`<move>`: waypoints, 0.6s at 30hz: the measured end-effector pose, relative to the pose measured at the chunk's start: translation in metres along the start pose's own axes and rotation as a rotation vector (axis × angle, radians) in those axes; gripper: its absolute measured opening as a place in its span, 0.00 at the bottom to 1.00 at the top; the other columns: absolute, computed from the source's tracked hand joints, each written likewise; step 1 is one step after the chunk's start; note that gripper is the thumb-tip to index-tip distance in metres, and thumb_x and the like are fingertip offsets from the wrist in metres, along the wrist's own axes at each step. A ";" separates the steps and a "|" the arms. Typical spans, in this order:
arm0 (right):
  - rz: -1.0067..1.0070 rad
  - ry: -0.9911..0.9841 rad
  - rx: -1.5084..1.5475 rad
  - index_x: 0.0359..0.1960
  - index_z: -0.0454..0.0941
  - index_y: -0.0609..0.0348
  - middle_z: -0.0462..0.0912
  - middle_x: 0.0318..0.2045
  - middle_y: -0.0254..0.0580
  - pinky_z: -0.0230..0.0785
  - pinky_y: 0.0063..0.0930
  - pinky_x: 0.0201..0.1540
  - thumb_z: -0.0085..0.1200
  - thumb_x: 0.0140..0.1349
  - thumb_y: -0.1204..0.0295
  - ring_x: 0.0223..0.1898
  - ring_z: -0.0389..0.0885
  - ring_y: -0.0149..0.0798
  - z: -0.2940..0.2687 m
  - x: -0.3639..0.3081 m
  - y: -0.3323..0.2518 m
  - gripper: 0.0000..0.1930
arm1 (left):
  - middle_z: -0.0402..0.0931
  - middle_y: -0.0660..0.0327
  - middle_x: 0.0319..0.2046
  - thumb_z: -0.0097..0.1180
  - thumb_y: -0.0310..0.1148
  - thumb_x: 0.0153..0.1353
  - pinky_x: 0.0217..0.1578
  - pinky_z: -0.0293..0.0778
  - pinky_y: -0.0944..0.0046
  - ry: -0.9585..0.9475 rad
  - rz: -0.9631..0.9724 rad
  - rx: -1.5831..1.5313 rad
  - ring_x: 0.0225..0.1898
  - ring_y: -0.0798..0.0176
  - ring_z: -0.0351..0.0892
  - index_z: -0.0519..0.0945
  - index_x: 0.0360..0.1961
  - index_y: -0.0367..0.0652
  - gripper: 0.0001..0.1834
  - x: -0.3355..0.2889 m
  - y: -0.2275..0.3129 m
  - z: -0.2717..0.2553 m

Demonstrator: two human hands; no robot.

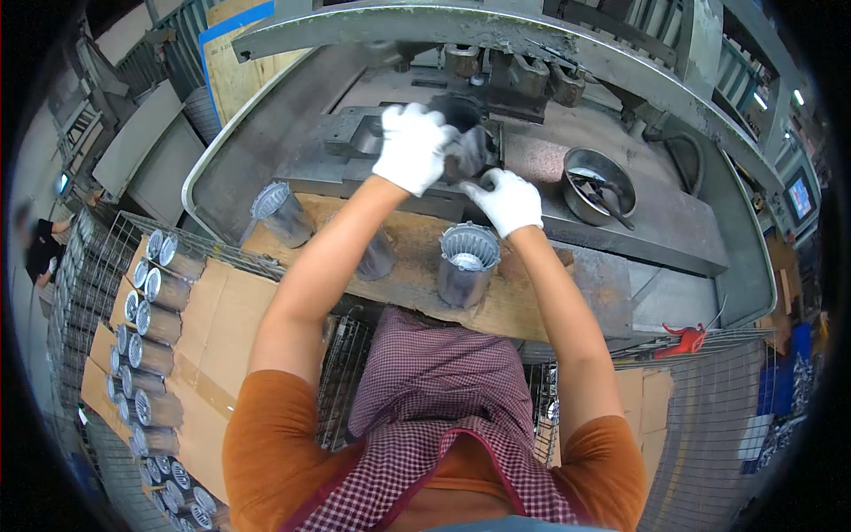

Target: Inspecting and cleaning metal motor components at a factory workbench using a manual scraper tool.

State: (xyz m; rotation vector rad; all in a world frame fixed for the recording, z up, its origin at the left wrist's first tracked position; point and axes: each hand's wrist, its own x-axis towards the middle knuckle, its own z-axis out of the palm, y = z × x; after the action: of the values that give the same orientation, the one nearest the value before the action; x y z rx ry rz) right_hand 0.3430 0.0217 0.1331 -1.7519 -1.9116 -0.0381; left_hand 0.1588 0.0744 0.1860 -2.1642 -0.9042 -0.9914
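Note:
Both my hands wear white gloves and meet over the machine bed. Between them is a grey metal cylinder (472,152), smeared by motion and tilted against a dark round opening. My left hand (413,149) is closed at its left side, fingers curled. With bent fingers and thumb, my right hand (507,200) grips its lower right end. A finned metal cylinder (467,266) stands upright on the wooden board (412,288) nearer to me. Another finned cylinder (282,215) leans at the board's left, and a third (377,255) is partly hidden behind my left forearm.
A steel bowl (600,186) with dark tools sits right on the bed. A metal beam (496,22) crosses above. At left, a wire cage (124,232) holds cardboard (222,328) with rows of similar cylinders (152,359). A red-handled tool (683,341) lies at right; a person (42,248) is far left.

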 end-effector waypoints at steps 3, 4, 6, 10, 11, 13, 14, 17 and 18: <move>0.098 -0.093 -0.043 0.32 0.82 0.57 0.84 0.35 0.51 0.73 0.41 0.43 0.56 0.51 0.39 0.38 0.83 0.50 0.004 0.022 -0.003 0.29 | 0.78 0.68 0.31 0.57 0.46 0.49 0.40 0.62 0.52 -0.156 0.007 0.046 0.38 0.57 0.74 0.84 0.31 0.62 0.09 0.005 0.007 0.023; 0.145 -0.131 -0.043 0.32 0.82 0.58 0.84 0.35 0.53 0.73 0.41 0.44 0.56 0.50 0.39 0.39 0.83 0.50 0.006 0.027 -0.002 0.30 | 0.79 0.67 0.33 0.57 0.46 0.50 0.41 0.63 0.51 -0.168 0.007 0.048 0.39 0.56 0.74 0.85 0.33 0.62 0.10 0.006 0.007 0.031; 0.138 -0.078 -0.053 0.31 0.82 0.58 0.83 0.33 0.54 0.73 0.42 0.42 0.57 0.50 0.39 0.38 0.83 0.51 0.015 0.033 0.002 0.30 | 0.79 0.65 0.36 0.57 0.47 0.51 0.42 0.63 0.50 -0.173 -0.038 0.004 0.41 0.55 0.75 0.85 0.34 0.61 0.11 0.012 0.008 0.041; 0.120 -0.014 -0.094 0.30 0.82 0.56 0.84 0.33 0.49 0.73 0.42 0.42 0.55 0.52 0.41 0.37 0.83 0.50 0.026 0.054 0.007 0.27 | 0.79 0.62 0.43 0.57 0.49 0.53 0.43 0.65 0.48 -0.212 -0.133 -0.043 0.44 0.52 0.75 0.85 0.36 0.57 0.14 0.020 0.005 0.021; 0.113 0.007 -0.101 0.30 0.82 0.55 0.84 0.33 0.47 0.74 0.42 0.41 0.55 0.53 0.42 0.37 0.83 0.50 0.028 0.058 0.009 0.26 | 0.79 0.61 0.42 0.57 0.50 0.53 0.41 0.67 0.47 -0.194 -0.151 -0.038 0.43 0.52 0.76 0.85 0.35 0.55 0.15 0.016 -0.002 0.023; 0.110 -0.026 -0.107 0.30 0.83 0.54 0.84 0.33 0.47 0.74 0.42 0.41 0.54 0.54 0.44 0.37 0.83 0.50 0.030 0.059 0.008 0.24 | 0.81 0.58 0.37 0.56 0.50 0.54 0.39 0.70 0.49 -0.380 -0.229 -0.096 0.39 0.51 0.79 0.84 0.33 0.52 0.16 0.011 -0.014 -0.011; 0.101 -0.054 -0.119 0.31 0.83 0.54 0.84 0.34 0.46 0.74 0.42 0.41 0.53 0.55 0.45 0.37 0.83 0.50 0.031 0.058 0.007 0.23 | 0.81 0.57 0.35 0.55 0.50 0.54 0.37 0.71 0.50 -0.349 -0.234 -0.144 0.39 0.51 0.79 0.84 0.32 0.51 0.16 0.000 -0.027 -0.020; 0.040 -0.035 -0.148 0.32 0.83 0.52 0.84 0.34 0.47 0.74 0.42 0.41 0.54 0.55 0.46 0.37 0.83 0.50 0.038 0.057 0.005 0.21 | 0.81 0.52 0.29 0.48 0.59 0.58 0.35 0.74 0.52 -0.551 -0.170 -0.056 0.34 0.50 0.81 0.84 0.27 0.46 0.27 -0.041 -0.050 -0.058; 0.042 -0.035 -0.146 0.32 0.83 0.52 0.84 0.34 0.47 0.74 0.42 0.41 0.54 0.55 0.46 0.37 0.83 0.50 0.034 0.057 0.005 0.21 | 0.81 0.51 0.27 0.45 0.63 0.59 0.35 0.75 0.52 -0.733 -0.299 -0.107 0.32 0.49 0.81 0.84 0.25 0.44 0.32 -0.042 -0.045 -0.078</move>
State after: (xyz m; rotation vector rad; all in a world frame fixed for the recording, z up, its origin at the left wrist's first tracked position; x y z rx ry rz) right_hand 0.3346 0.0873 0.1250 -1.8996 -1.9385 -0.1354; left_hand 0.0717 0.0304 0.2053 -2.5759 -1.5703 -0.3454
